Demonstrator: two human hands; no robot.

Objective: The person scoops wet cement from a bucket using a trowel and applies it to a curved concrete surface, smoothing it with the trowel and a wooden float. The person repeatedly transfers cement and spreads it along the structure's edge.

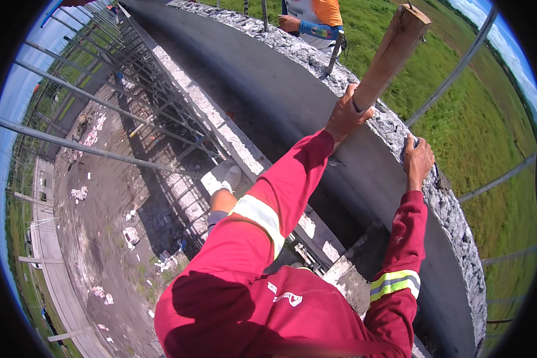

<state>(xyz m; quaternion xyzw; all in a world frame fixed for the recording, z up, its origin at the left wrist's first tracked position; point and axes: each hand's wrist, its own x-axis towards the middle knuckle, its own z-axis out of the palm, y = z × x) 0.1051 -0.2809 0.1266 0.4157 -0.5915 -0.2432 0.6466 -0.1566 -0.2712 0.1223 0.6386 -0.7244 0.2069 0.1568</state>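
Note:
My left hand (346, 116) is closed around a thick wooden timber (394, 56), which slants up and to the right above the wall. Only a little of the timber shows below my grip, so its lower end is hidden. Further right, my right hand (419, 160) is on the rough top of a curved grey concrete wall (376, 170), fingers bent over the broken edge. Both my arms are in red sleeves with reflective bands. My foot (231, 178) is on a pale ledge left of the wall.
A co-worker (313, 24) stands beyond the wall at the top. Between the wall and a narrow concrete beam (191, 89) runs a deep, shadowed channel. Metal scaffold poles (95, 146) cross the left side above littered ground far below. More poles (453, 68) rise beyond the wall by the grass.

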